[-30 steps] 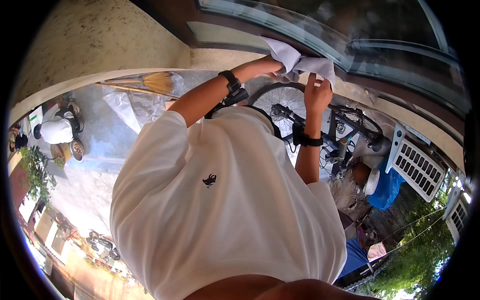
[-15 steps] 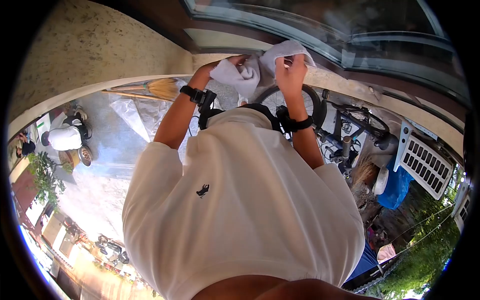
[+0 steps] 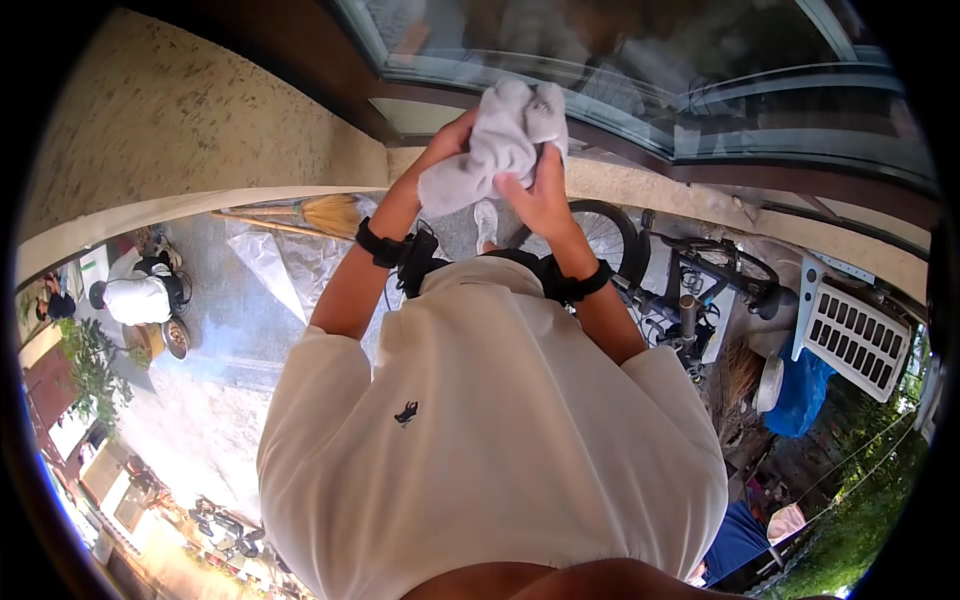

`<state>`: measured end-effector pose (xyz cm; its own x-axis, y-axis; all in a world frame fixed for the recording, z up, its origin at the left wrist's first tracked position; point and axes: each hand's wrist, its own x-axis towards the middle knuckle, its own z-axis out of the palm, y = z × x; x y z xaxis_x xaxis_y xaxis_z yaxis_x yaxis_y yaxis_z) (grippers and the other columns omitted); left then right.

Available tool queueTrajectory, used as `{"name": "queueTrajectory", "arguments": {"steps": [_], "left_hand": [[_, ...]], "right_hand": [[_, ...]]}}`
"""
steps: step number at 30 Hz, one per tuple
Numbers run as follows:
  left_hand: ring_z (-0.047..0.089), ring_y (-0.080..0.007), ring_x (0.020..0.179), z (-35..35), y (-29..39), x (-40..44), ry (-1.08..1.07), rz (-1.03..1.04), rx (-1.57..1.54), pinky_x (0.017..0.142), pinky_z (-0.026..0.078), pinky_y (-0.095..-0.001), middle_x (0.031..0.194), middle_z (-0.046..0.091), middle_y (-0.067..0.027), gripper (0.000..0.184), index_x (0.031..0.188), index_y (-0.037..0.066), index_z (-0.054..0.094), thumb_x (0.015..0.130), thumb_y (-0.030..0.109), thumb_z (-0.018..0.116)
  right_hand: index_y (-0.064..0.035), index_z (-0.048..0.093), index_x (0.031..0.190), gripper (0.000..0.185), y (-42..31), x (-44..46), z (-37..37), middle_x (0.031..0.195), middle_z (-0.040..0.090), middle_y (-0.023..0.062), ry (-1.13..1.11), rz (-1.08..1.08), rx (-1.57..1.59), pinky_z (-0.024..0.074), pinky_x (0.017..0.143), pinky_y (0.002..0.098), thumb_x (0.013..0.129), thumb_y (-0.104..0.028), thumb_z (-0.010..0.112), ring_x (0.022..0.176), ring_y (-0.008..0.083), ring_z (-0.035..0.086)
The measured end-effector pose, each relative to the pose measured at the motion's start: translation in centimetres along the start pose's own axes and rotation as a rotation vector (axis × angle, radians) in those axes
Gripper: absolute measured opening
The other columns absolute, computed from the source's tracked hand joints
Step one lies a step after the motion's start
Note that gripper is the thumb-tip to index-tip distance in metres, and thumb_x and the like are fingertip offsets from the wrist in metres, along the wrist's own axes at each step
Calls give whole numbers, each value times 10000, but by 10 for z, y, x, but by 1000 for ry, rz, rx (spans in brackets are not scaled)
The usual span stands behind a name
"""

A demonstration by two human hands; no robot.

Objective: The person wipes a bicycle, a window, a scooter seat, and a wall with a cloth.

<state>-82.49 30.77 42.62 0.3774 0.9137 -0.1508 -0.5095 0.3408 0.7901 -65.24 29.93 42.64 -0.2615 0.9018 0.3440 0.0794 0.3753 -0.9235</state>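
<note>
A whitish-grey cloth (image 3: 495, 150) is bunched up between my two hands, in front of the window's lower frame. My left hand (image 3: 452, 142) grips its left side, with most of the fingers hidden behind the folds. On the lower right side, my right hand (image 3: 540, 195) is closed on the cloth, the thumb lying over its front. One loose corner droops below my left hand. Just beyond the cloth are the window glass (image 3: 620, 60) and its dark frame (image 3: 640, 148), above a pale ledge (image 3: 625, 180).
A bicycle (image 3: 690, 250) stands below the ledge on the right, near a white slotted panel (image 3: 855, 330) and a blue bag (image 3: 800, 390). On the left lie a straw broom (image 3: 330, 215) and plastic sheeting (image 3: 265, 265). Farther off, a person in white (image 3: 138, 298) is beside a round pan (image 3: 176, 338).
My right hand has moved left and toward me, bringing its side of the cloth against the other. The cloth, earlier spread between both hands, is now gathered into one bundle.
</note>
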Motion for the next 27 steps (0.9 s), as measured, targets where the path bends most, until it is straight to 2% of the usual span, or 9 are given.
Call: {"name": "queueTrajectory", "arguments": {"steps": [1,5,9,11,13,15,19,20,27], "left_hand": [[555,-140,1163,12,4,-3,30,150,322,983,461,-298,1253,586,-56,533,1402,39,461,905,128,628],[532,-171,1193,11,13,-2,-189,322,484,1012,441,-330,1281,542,-97,631,1412,8,433,834,54,681],[519,-250,1235,15,68,-29,-121,430,924,1003,461,-364,1357,514,-120,614,1359,80,520,786,37,736],[514,-276,1236,-1,77,-42,-23,520,971,994,467,-379,1369,510,-115,567,1318,120,561,786,52,743],[508,-281,1237,-9,87,-52,380,843,1027,977,477,-386,1328,538,-132,529,1295,100,563,797,70,741],[503,-268,1254,-19,96,-53,491,954,1146,992,468,-384,1386,488,-133,581,1321,94,532,786,40,750],[566,-265,1186,-11,113,-49,686,1027,1510,967,487,-373,1388,482,-159,528,1342,71,494,866,152,709],[195,-390,1472,-14,112,-55,572,720,1171,1182,204,-454,1581,198,-253,588,1410,53,439,861,79,648],[177,-384,1482,-46,90,-37,596,829,1281,1184,206,-450,1595,202,-215,442,1290,90,567,857,13,605]], "right_hand": [[43,390,1394,655,0,2,3,1287,541,190,-3,-6,-1,381,1044,389,842,-140,692,1162,317,548],[45,470,1318,503,2,21,-5,1271,564,142,342,-30,185,396,1023,332,855,-43,647,1147,220,548],[63,524,1245,411,-51,42,-41,1192,616,152,571,-203,-184,419,1001,353,864,-17,652,1107,223,573],[75,538,1199,383,-82,58,-58,1156,625,156,768,-412,-229,454,962,368,852,-17,671,1067,228,595],[84,537,1179,411,-121,77,-69,1149,624,161,902,-382,-224,491,904,369,828,-48,704,998,232,620],[53,539,1169,374,-140,92,-76,1089,643,194,951,-519,-441,634,701,322,852,-79,687,796,203,668],[19,639,1064,370,-106,111,-56,1017,681,168,768,-650,-730,576,754,391,760,-140,779,838,250,665],[0,663,1040,410,-99,110,-45,1021,685,162,659,-698,-835,551,779,410,708,-184,818,855,267,663],[-115,704,1076,536,6,68,26,1069,689,119,239,-637,-1033,552,767,412,611,-327,866,920,310,674]]}}
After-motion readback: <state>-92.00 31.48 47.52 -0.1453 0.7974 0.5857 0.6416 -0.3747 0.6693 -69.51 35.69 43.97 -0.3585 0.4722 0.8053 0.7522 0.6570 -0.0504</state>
